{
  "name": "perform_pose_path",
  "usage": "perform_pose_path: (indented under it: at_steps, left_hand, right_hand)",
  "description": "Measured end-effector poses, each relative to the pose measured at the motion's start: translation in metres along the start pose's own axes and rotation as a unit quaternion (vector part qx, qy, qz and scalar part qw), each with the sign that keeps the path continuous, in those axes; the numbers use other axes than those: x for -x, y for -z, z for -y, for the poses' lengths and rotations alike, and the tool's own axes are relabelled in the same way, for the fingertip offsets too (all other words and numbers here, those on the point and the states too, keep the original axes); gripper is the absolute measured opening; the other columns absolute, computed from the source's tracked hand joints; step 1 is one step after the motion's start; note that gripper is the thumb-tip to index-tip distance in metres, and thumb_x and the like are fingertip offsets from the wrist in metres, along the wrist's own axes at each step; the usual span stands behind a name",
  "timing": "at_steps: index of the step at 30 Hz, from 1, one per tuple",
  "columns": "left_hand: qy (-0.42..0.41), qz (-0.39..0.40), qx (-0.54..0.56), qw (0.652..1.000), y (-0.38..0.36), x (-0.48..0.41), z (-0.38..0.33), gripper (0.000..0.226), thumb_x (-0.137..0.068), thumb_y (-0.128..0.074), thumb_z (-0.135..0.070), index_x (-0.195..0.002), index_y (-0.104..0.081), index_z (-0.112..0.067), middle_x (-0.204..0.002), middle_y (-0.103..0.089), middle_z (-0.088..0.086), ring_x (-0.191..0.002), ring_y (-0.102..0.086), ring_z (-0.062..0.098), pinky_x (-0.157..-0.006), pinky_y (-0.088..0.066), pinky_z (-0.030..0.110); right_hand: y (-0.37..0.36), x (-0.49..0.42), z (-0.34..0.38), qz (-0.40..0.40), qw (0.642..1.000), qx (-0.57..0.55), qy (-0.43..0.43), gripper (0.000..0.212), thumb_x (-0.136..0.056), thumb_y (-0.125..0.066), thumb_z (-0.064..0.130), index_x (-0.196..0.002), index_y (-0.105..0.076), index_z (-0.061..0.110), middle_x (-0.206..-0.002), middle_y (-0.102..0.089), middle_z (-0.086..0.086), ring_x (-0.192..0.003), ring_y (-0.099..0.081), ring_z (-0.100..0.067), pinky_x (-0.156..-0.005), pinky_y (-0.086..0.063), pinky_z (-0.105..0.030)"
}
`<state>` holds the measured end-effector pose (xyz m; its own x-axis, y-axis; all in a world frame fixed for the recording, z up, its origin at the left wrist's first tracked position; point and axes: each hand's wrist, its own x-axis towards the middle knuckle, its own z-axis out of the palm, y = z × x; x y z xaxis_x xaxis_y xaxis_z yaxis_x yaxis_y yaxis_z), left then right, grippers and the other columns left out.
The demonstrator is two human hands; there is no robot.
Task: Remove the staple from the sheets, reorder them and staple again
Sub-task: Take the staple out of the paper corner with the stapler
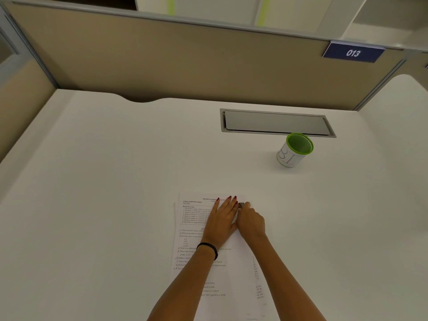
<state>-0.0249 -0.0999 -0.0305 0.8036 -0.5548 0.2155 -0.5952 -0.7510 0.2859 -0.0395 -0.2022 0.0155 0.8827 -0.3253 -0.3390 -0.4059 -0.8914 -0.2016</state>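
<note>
A stack of printed white sheets lies on the white desk in front of me. My left hand rests flat on the upper part of the sheets, fingers spread toward the top edge. My right hand is closed at the top right corner of the sheets, pinching a small grey metal tool that looks like a staple remover. The staple itself is hidden under the tool and fingers.
A white cup with a green rim stands at the right, beyond the sheets. A grey cable hatch is set into the desk behind it. Beige partition walls close off the back and left.
</note>
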Motion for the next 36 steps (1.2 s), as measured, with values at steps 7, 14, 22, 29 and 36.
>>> perform_pose_path:
  at_steps: [7,14,22,29,36]
  left_hand:
    - [-0.002,-0.014,-0.019,1.0,0.0,0.0,0.0,0.046,-0.081,-0.066,-0.039,-0.121,-0.062,-0.016,-0.13,-0.059,0.002,-0.122,-0.054,0.015,-0.102,-0.042,0.045]
    - [-0.001,0.017,-0.002,1.0,0.002,0.0,0.0,0.05,-0.088,-0.057,-0.041,-0.129,-0.055,-0.013,-0.138,-0.052,0.005,-0.13,-0.046,0.019,-0.109,-0.034,0.047]
    - [0.006,0.014,0.014,1.0,0.0,0.0,0.0,0.049,-0.095,-0.044,-0.042,-0.135,-0.048,-0.013,-0.143,-0.046,0.005,-0.135,-0.039,0.018,-0.114,-0.023,0.047]
    - [0.001,-0.011,-0.003,1.0,-0.003,0.001,0.0,0.045,-0.091,-0.053,-0.041,-0.125,-0.058,-0.013,-0.135,-0.055,0.004,-0.127,-0.049,0.017,-0.107,-0.038,0.047]
    - [0.007,0.013,-0.029,0.999,-0.006,0.0,0.003,0.046,-0.091,-0.051,-0.044,-0.126,-0.057,-0.014,-0.138,-0.053,0.002,-0.129,-0.047,0.016,-0.108,-0.037,0.044]
  right_hand:
    - [0.006,-0.001,0.004,0.008,0.999,-0.032,-0.016,0.027,-0.1,-0.031,0.021,-0.114,-0.045,0.003,-0.108,-0.066,-0.014,-0.095,-0.067,-0.029,-0.079,-0.051,-0.034]
    - [0.008,-0.005,0.001,0.008,0.996,-0.081,-0.034,0.034,-0.101,-0.027,0.027,-0.108,-0.049,0.001,-0.107,-0.065,-0.018,-0.096,-0.065,-0.031,-0.077,-0.049,-0.034]
    - [0.015,-0.016,-0.01,0.045,0.99,-0.134,-0.02,0.033,-0.099,-0.034,0.027,-0.094,-0.054,0.001,-0.098,-0.063,-0.019,-0.08,-0.057,-0.026,-0.068,-0.04,-0.03]
    - [0.026,-0.022,-0.018,0.119,0.939,-0.308,-0.092,0.04,-0.098,-0.035,0.029,-0.063,-0.042,0.011,-0.058,-0.047,-0.007,-0.044,-0.044,-0.017,-0.044,-0.036,-0.023]
    - [0.035,-0.02,-0.049,0.153,0.862,-0.465,-0.129,0.039,-0.098,-0.036,0.036,-0.066,-0.041,0.014,-0.055,-0.048,-0.005,-0.036,-0.042,-0.012,-0.035,-0.033,-0.015]
